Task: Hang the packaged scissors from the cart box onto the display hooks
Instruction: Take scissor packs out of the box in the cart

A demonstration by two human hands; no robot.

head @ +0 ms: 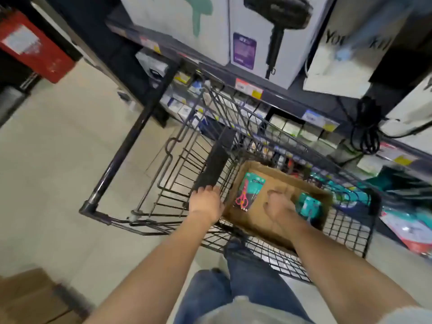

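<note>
Both hands at the cardboard box (pixel 259 218) in the cart (pixel 350 232); packaged scissors (pixel 249 194) between them.

Left hand (pixel 205 202) has its fingers curled over the lower end of the cart's black flap (pixel 215 164), just left of the box rim; right hand (pixel 278 206) is inside the box, blurred, fingers bent, and whether it holds anything cannot be told; the pink-handled packaged scissors lie flat on the box bottom, touching neither hand; teal packs (pixel 308 205) lie just right of the right hand; the cart stands on a pale tiled floor (pixel 58 160); beyond it are dark shelves (pixel 280 94) carrying a hair dryer box (pixel 268 43).
</note>
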